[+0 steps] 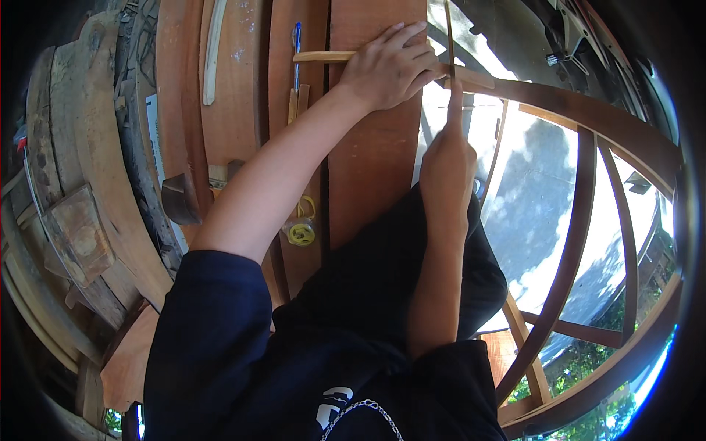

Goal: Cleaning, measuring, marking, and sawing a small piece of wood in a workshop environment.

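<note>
Across a reddish-brown plank [371, 162] lies a narrow wooden strip [323, 56]. My left hand [390, 70] is on top of it, fingers bent over the strip and pressing it down near the plank's right edge. Just right of that edge, my right hand [448, 162] is closed round the hidden handle of a saw, its index finger stretched forward. The saw's thin blade [451, 37] shows edge-on, pointing away from me beside the left hand's fingertips. The cutting point is partly hidden by the fingers. A blue pen [297, 55] lies beside the strip's left end.
Short wooden sticks [298, 103] and a round yellow-rimmed object [301, 234] with a loop lie left of the plank. More boards [235, 66] and weathered timber [103, 125] fill the left side. A curved wooden frame [581, 220] stands at the right over sunlit ground.
</note>
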Tool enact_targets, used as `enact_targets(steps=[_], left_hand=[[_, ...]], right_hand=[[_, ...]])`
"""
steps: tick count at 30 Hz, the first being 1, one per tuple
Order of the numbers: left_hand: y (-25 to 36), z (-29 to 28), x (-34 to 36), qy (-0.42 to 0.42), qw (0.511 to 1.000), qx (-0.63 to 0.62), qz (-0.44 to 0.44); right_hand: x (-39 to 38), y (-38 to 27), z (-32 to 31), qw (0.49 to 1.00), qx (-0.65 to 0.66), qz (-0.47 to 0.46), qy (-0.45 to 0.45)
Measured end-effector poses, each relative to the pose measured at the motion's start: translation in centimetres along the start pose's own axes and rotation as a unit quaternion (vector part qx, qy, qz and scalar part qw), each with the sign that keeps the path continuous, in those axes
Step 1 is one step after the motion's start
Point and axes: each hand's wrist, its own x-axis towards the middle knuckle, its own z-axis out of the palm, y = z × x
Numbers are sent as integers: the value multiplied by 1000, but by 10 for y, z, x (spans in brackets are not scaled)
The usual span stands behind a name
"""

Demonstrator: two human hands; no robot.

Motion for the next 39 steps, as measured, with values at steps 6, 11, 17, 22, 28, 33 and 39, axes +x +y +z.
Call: enact_targets(steps=[6, 11, 17, 22, 28, 33, 39], left_hand=[[-1, 1, 0, -1, 1000, -2, 5], [-1, -1, -1, 14, 1000, 4, 17], [0, 1, -1, 15, 1000, 3, 21], [-1, -1, 0, 3, 1000, 8, 11], [0, 1, 0, -21, 1000, 14, -2], [-2, 0, 0, 35, 999, -2, 30], [-1, 2, -1, 33, 999, -14, 16]], right_hand=[[-10, -5, -8, 999, 0, 31, -9], [0, -5, 0, 1000, -1, 25, -3], [-8, 5, 0, 1000, 5, 23, -19], [-2, 5, 0, 1000, 17, 4, -13], [-4, -2, -10, 999, 26, 35, -12], [-3, 5, -5, 999, 6, 33, -19], [-6, 11, 2, 1000, 15, 10, -8]])
